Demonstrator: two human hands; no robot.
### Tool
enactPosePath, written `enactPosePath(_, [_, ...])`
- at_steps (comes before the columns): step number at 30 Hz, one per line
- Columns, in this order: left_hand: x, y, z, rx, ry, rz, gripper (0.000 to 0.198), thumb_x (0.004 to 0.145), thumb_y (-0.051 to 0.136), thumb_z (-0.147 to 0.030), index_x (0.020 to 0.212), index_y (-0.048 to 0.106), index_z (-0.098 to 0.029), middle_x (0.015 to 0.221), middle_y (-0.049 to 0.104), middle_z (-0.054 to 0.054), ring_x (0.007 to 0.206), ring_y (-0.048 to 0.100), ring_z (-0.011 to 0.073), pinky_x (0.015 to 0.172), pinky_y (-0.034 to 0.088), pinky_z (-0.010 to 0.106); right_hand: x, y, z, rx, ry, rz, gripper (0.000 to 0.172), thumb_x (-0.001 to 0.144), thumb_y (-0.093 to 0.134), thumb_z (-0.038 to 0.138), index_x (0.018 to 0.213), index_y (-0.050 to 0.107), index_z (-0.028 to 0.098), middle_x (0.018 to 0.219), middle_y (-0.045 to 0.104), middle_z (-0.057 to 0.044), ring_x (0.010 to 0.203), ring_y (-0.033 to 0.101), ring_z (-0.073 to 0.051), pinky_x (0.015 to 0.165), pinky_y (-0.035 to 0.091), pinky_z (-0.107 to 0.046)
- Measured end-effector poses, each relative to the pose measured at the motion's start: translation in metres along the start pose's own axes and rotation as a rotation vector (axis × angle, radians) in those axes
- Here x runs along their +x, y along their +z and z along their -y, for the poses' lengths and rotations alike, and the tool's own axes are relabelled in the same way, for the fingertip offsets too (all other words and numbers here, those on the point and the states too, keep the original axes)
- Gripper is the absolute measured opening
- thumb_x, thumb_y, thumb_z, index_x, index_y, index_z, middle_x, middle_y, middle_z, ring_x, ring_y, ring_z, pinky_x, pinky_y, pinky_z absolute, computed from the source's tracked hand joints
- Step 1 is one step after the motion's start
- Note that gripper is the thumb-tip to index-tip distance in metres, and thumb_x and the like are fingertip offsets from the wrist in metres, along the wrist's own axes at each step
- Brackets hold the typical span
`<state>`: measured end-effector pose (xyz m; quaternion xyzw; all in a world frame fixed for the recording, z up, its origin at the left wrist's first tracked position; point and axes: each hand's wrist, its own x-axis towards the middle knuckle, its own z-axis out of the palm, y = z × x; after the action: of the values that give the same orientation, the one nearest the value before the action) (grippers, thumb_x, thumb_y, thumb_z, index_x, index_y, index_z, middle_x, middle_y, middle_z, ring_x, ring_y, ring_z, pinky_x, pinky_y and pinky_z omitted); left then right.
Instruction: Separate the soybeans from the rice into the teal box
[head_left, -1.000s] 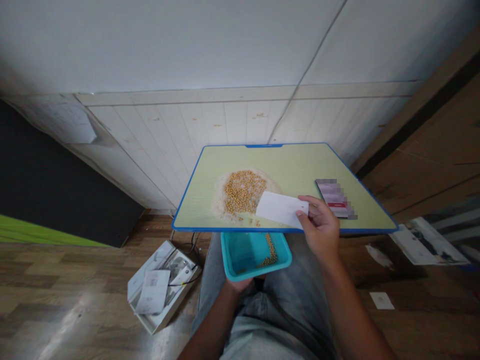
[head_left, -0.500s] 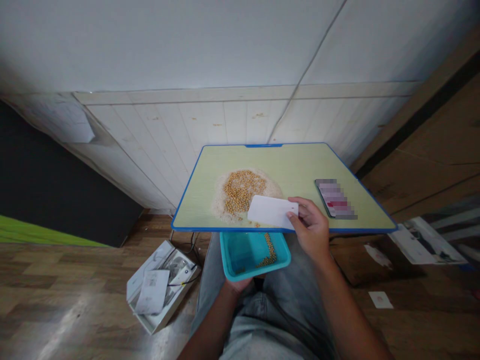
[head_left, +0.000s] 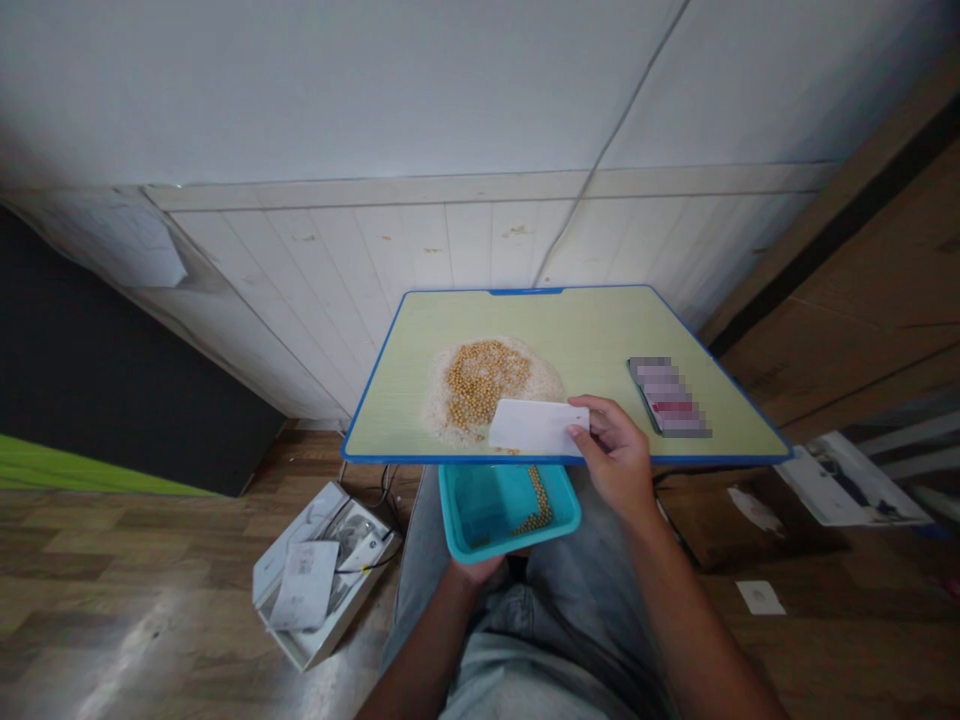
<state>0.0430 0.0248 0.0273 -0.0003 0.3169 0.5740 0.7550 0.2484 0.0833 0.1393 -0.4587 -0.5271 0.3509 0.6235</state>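
Note:
My right hand point(head_left: 616, 458) pinches a white card point(head_left: 534, 427) by its right end, flat near the front edge of a small green table with a blue rim point(head_left: 600, 330). The card's left end touches a pile of yellow beans mixed with white rice point(head_left: 487, 380). Below the table edge my left hand point(head_left: 476, 570) holds a teal square container point(head_left: 506, 508) from underneath; a few beans lie along its right inner side. Most of that hand is hidden by the container.
A phone point(head_left: 667, 396) lies on the table's right part. On the wooden floor to the left sits an open white box with papers and cables point(head_left: 319, 580). Printed papers point(head_left: 851, 480) lie on the floor at right. A white panelled wall stands behind the table.
My right hand has slid the card leftward along the front edge, toward and against the bean pile. The container has hardly moved.

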Motion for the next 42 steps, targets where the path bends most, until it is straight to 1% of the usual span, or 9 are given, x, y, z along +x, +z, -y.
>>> enactPosePath(3, [-0.005, 0.010, -0.004, -0.086, -0.034, -0.049, 0.046, 0.121, 0.061, -0.057, 0.129, 0.097, -0.029, 0.158, 0.098, 0.007, 0.195, 0.051, 0.0402, 0.163, 0.037, 0.064, -0.002, 0.000, 0.001, 0.009, 0.003, 0.000, 0.034, 0.098, 0.102, 0.051, 0.121, 0.091, 0.029, 0.091, 0.093, -0.004, 0.075, 0.081, -0.026, 0.064, 0.060, -0.033])
enactPosePath(6, [-0.009, 0.014, -0.006, -0.113, -0.068, -0.079, 0.050, 0.123, 0.055, -0.056, 0.131, 0.095, -0.028, 0.160, 0.097, 0.008, 0.197, 0.048, 0.0391, 0.164, 0.035, 0.066, -0.003, -0.001, 0.001, 0.003, -0.015, -0.057, 0.034, 0.097, 0.103, 0.051, 0.120, 0.091, 0.029, 0.090, 0.091, -0.004, 0.072, 0.079, -0.025, 0.062, 0.057, -0.032])
enactPosePath(10, [-0.006, -0.003, -0.004, -0.069, -0.065, -0.086, 0.055, 0.123, 0.053, -0.066, 0.131, 0.096, -0.031, 0.167, 0.094, 0.006, 0.199, 0.045, 0.0383, 0.163, 0.037, 0.066, -0.003, -0.003, 0.001, -0.018, -0.083, -0.211, 0.036, 0.100, 0.103, 0.049, 0.125, 0.090, 0.028, 0.101, 0.095, -0.007, 0.084, 0.088, -0.028, 0.070, 0.065, -0.033])
enactPosePath(15, [0.003, -0.021, 0.000, 0.083, 0.022, -0.011, 0.054, 0.105, 0.079, -0.083, 0.125, 0.098, -0.037, 0.157, 0.098, 0.007, 0.196, 0.048, 0.0475, 0.159, 0.043, 0.071, -0.009, -0.005, 0.004, -0.078, -0.102, -0.279, 0.037, 0.102, 0.101, 0.046, 0.132, 0.091, 0.027, 0.108, 0.099, -0.010, 0.092, 0.094, -0.032, 0.074, 0.073, -0.037])
enactPosePath(19, [0.005, -0.013, 0.000, 0.030, 0.018, 0.014, 0.052, 0.106, 0.083, -0.073, 0.133, 0.098, -0.032, 0.159, 0.097, 0.010, 0.188, 0.060, 0.0489, 0.157, 0.048, 0.073, -0.018, -0.007, 0.003, -0.074, -0.097, -0.206, 0.033, 0.102, 0.100, 0.045, 0.130, 0.094, 0.028, 0.099, 0.098, -0.008, 0.081, 0.092, -0.030, 0.067, 0.071, -0.035])
enactPosePath(23, [0.006, -0.009, 0.001, 0.006, 0.032, 0.011, 0.049, 0.112, 0.078, -0.068, 0.136, 0.097, -0.030, 0.162, 0.096, 0.009, 0.186, 0.062, 0.0494, 0.153, 0.052, 0.074, -0.022, -0.007, -0.001, -0.080, -0.075, -0.161, 0.032, 0.101, 0.101, 0.045, 0.128, 0.095, 0.028, 0.100, 0.099, -0.008, 0.081, 0.093, -0.030, 0.067, 0.074, -0.035])
enactPosePath(32, [0.014, -0.044, 0.007, 0.034, 0.010, -0.005, 0.056, 0.101, 0.089, -0.077, 0.135, 0.094, -0.034, 0.149, 0.100, 0.008, 0.183, 0.066, 0.0477, 0.155, 0.048, 0.079, -0.013, -0.004, -0.005, -0.128, -0.111, -0.318, 0.035, 0.103, 0.097, 0.040, 0.135, 0.092, 0.026, 0.107, 0.101, -0.010, 0.095, 0.100, -0.034, 0.080, 0.081, -0.040])
enactPosePath(37, [0.013, -0.049, 0.006, 0.078, 0.017, -0.005, 0.056, 0.096, 0.092, -0.078, 0.131, 0.094, -0.035, 0.146, 0.100, 0.010, 0.182, 0.066, 0.0491, 0.153, 0.050, 0.080, -0.010, -0.002, -0.004, -0.155, -0.123, -0.355, 0.039, 0.103, 0.097, 0.042, 0.138, 0.091, 0.026, 0.110, 0.101, -0.012, 0.098, 0.101, -0.035, 0.083, 0.082, -0.041])
enactPosePath(42, [0.006, -0.037, 0.003, 0.014, -0.023, -0.106, 0.044, 0.112, 0.071, -0.068, 0.125, 0.096, -0.034, 0.146, 0.101, 0.011, 0.185, 0.064, 0.0465, 0.156, 0.046, 0.077, -0.005, 0.001, 0.000, -0.125, -0.176, -0.413, 0.039, 0.106, 0.095, 0.042, 0.140, 0.089, 0.024, 0.117, 0.101, -0.015, 0.105, 0.101, -0.036, 0.088, 0.082, -0.043])
